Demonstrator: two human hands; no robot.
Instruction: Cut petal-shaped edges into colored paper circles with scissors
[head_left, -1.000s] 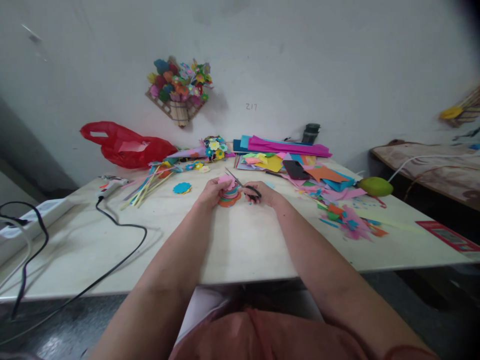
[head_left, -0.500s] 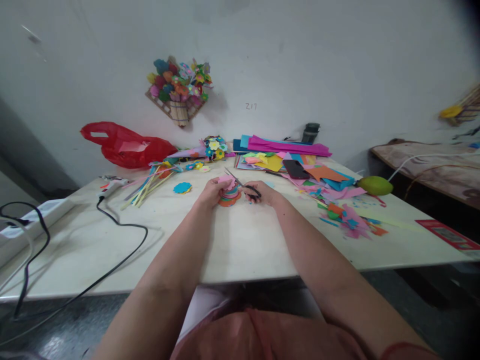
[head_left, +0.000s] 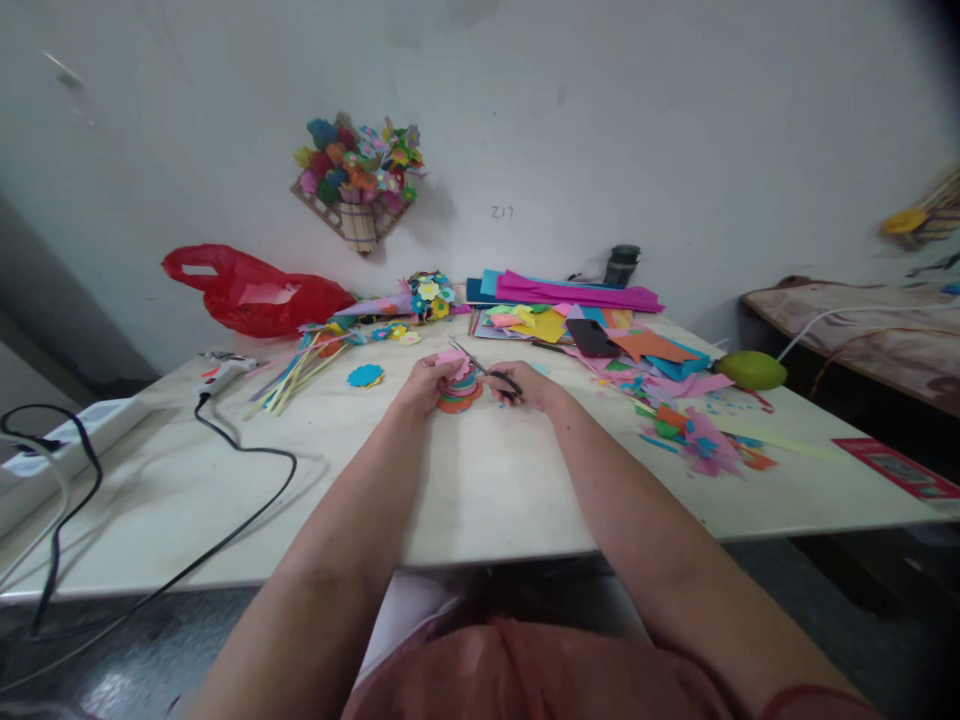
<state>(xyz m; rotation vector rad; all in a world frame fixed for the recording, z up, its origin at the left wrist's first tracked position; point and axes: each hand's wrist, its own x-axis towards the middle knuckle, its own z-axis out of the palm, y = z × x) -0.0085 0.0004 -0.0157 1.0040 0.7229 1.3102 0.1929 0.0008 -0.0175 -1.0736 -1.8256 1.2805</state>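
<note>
My left hand is closed on a small piece of pink paper, over a stack of round scalloped paper pieces with orange at the bottom. Black-handled scissors are in my right hand, their blades pointing up and left beside the pink paper. Whether the blades touch the paper is too small to tell. Left of my left hand, blue and yellow scalloped pieces lie on the white table.
Left: a glue gun with a black cord, a power strip, paper strips and a red bag. Right: a phone, colored paper scraps and a green fruit. Magenta sheets lie at the back.
</note>
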